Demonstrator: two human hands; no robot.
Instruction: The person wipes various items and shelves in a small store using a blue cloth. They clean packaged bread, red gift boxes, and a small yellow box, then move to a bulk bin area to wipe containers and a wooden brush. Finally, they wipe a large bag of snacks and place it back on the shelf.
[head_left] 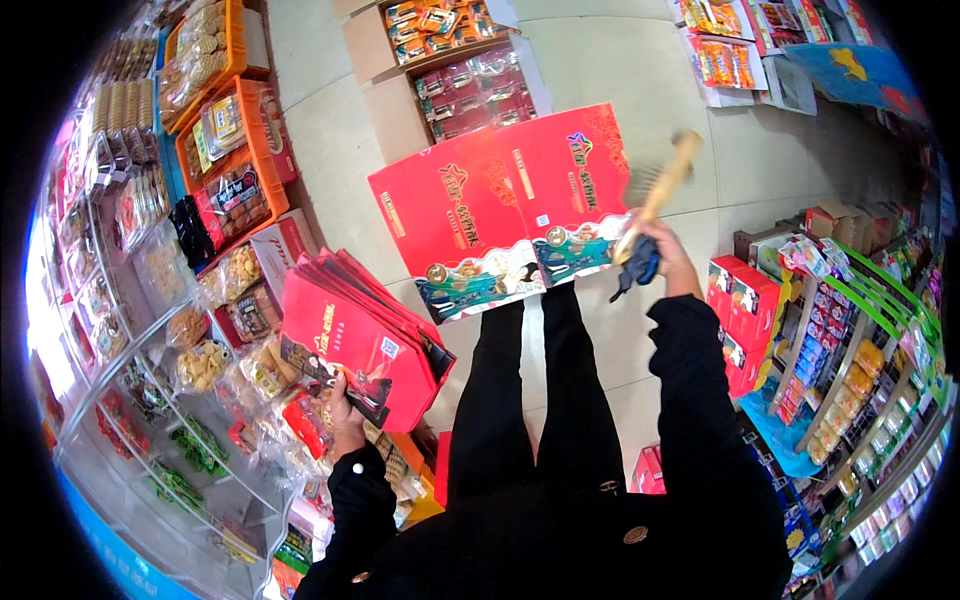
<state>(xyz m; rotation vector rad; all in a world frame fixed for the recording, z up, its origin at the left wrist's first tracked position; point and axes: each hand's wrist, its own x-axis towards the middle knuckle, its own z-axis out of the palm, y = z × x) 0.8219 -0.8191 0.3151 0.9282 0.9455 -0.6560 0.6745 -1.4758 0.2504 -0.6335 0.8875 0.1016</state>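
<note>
My left hand (345, 420) is closed on the edge of a stack of flat red printed gift bags (385, 350), fanned out a little at the top. Between my legs and the floor cartons are two red printed boxes (500, 185) side by side, or one wide box, with a white and green scalloped lower band. At its right edge, my right hand (675, 262) grips a wooden-handled brush (668, 180), blurred by motion. A dark blue cloth (637, 268) hangs from the same hand. Whether that hand also touches the red box, I cannot tell.
Left, shelves hold bagged snacks and orange crates (235, 150). Ahead, an open carton (470, 85) of packets stands on the tiled floor (590, 65). At right are red gift boxes (740, 310) and a rack of small packets (825, 330).
</note>
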